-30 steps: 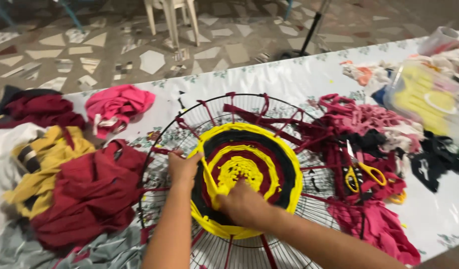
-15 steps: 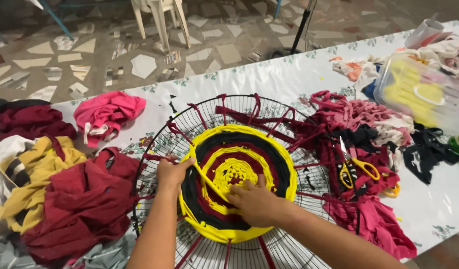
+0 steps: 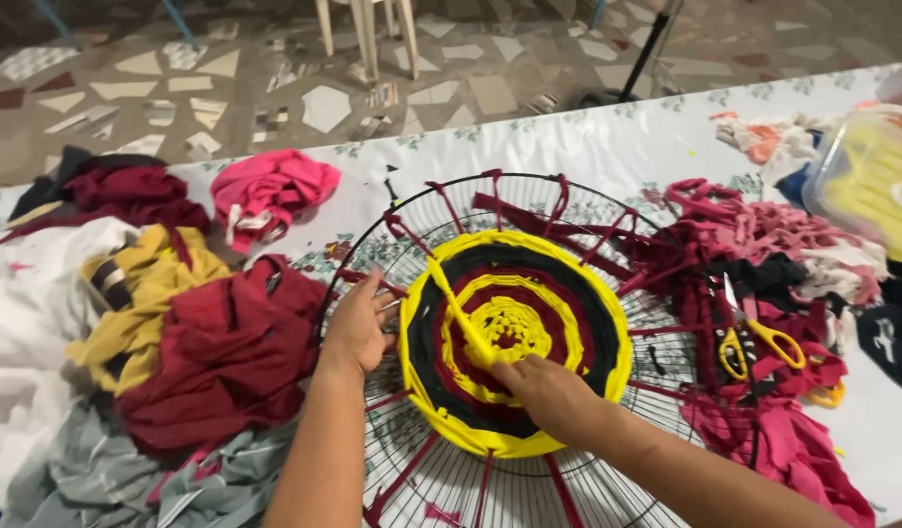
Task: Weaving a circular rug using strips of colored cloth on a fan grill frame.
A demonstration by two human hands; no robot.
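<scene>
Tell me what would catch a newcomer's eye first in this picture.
The round woven mat of yellow, black and dark red rings, at the centre on a wire fan guard. The right hand pulls a yellow fabric strip across it; the left hand rests at its left edge. Yellow-handled scissors lie on fabric scraps to the right.

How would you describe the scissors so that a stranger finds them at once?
Start at the round wire fan guard on the table. Right of it lies a heap of pink and maroon fabric strips. The scissors lie on it, the only thing with yellow loop handles.

Yellow-handled scissors (image 3: 749, 342) lie on pink rags (image 3: 784, 450), right of a maroon cloth heap (image 3: 221, 357). A clear plastic tub (image 3: 862, 181) sits beyond the scissors. A white chair (image 3: 368, 24) stands on the floor.
</scene>
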